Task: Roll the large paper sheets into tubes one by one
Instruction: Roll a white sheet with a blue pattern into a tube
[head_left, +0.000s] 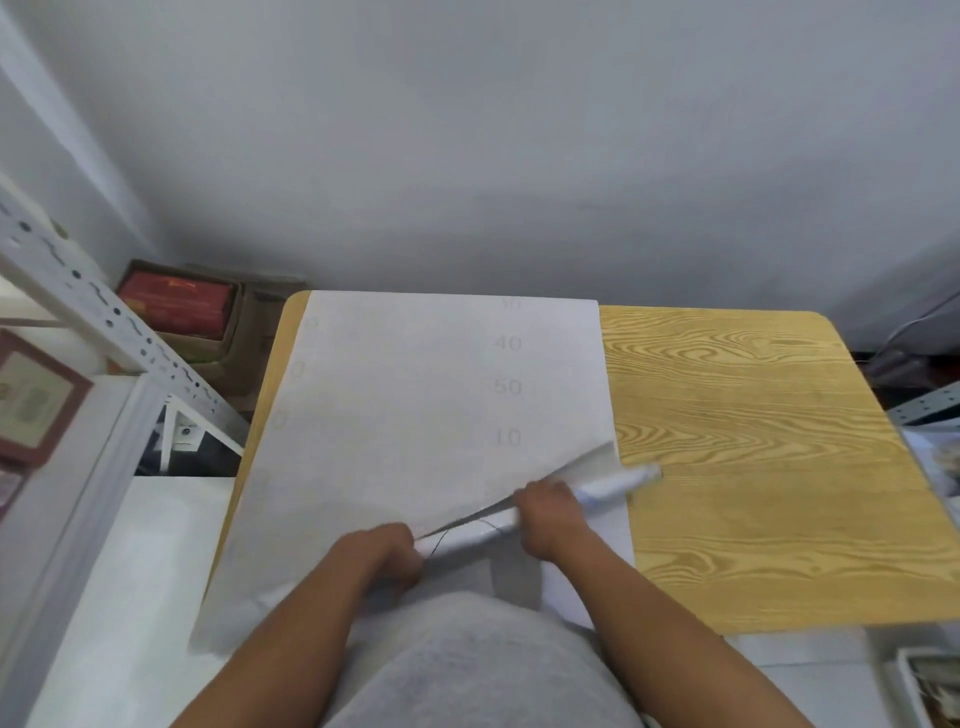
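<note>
On the wood-grain table, near its front edge, I have only a thin, tight roll started at the sheet's corner; most of the matte white paper sheet, faintly printed with numbers, lies flat and unrolled. My left hand and right hand each grip the roll, slightly apart.

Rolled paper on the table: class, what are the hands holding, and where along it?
Both hands grip the rolled part of the paper sheet: left hand at its near end, right hand around the middle, far end free.
</note>
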